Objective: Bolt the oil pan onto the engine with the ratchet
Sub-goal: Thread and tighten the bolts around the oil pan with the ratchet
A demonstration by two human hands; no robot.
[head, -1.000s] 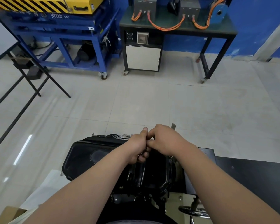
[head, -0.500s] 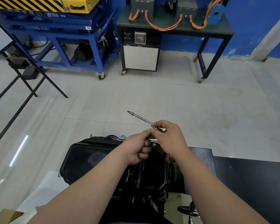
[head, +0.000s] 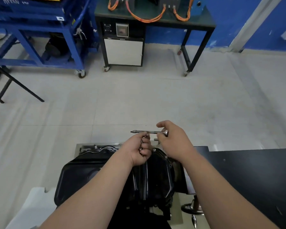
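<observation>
Oil pan (head: 92, 176): black, glossy and ribbed, lying on the engine (head: 96, 148) at near centre, with both bare forearms reaching across it. Two bolt heads (head: 154, 149) sit in its far right flange.

Ratchet (head: 139, 131): a slim metal tool held level in the air just beyond the pan's far edge, its thin end pointing left and its wider end to the right.

Right grip (head: 173, 142): fingers pinching the ratchet's wider right end, thumb lifted above it.

Left grip (head: 139, 151): fingers curled round a few small bolts (head: 140, 149). Its thumb and forefinger hold one more up just under the ratchet's shaft; whether that bolt touches the shaft cannot be told. The two grips are close together, nearly touching.

Black table (head: 254, 171): to the right of the engine. A metal handwheel (head: 191, 210) stands at its near left corner, below the right forearm.

Tiled floor (head: 139, 100): pale, stretching to the far wall.

Far side, left to right: a blue steel trolley (head: 68, 28) on castors, then a dark bench (head: 203, 23) carrying boxes joined by orange cables (head: 144, 18), with a white cabinet (head: 123, 52) beneath its left end.
</observation>
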